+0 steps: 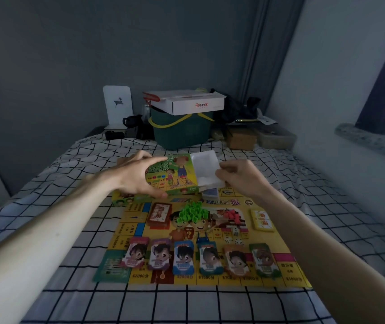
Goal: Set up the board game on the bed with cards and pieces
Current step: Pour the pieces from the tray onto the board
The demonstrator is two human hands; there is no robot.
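- Board game sheet (278, 239) lies flat on the checked bed (53, 183), near its middle.
- On the sheet: six money stacks (184, 257) in a row along the near edge, a green houses pile (192, 211), red pieces (232, 215), dice (233, 239), a card deck (160, 215).
- Left hand (140, 176): grip spread wide, fingers and thumb clasping the game box (175, 174) at the sheet's far edge.
- Right hand (238, 176): grip closed on the white tray (206, 169), which is partly in the box.
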